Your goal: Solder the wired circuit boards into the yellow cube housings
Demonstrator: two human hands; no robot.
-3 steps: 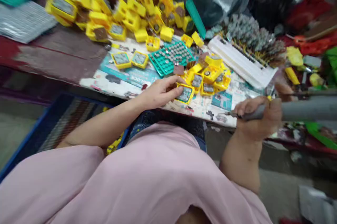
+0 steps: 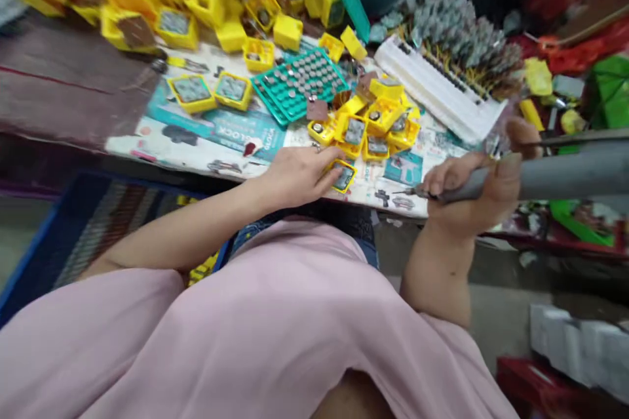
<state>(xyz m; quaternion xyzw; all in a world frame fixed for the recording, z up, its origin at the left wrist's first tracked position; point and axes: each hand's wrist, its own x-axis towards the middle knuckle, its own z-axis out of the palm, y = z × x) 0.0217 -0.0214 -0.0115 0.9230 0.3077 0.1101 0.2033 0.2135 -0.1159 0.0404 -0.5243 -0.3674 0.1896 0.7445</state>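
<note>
My left hand (image 2: 304, 175) is closed on the edge of a small yellow plastic case (image 2: 345, 178) with a grey inside, which lies at the table's front edge. My right hand (image 2: 474, 186) is wrapped around a grey electric screwdriver (image 2: 555, 175). Its thin bit (image 2: 405, 192) points left toward the case and stays apart from it. Just beyond my left hand lies a small heap of yellow cases (image 2: 378, 120). A teal tray (image 2: 270, 104) holds many small round metal parts.
A large pile of yellow cases (image 2: 216, 6) covers the back left. Two filled yellow cases (image 2: 233, 90) sit left of the tray. A white foam strip (image 2: 437, 94) with grey-topped wired parts stands back right. A blue crate (image 2: 63, 242) is below the table at left.
The view has shifted, so the table's things appear lower right to upper left of before. My left hand still holds the case; the screwdriver remains in my right hand, beside it.
</note>
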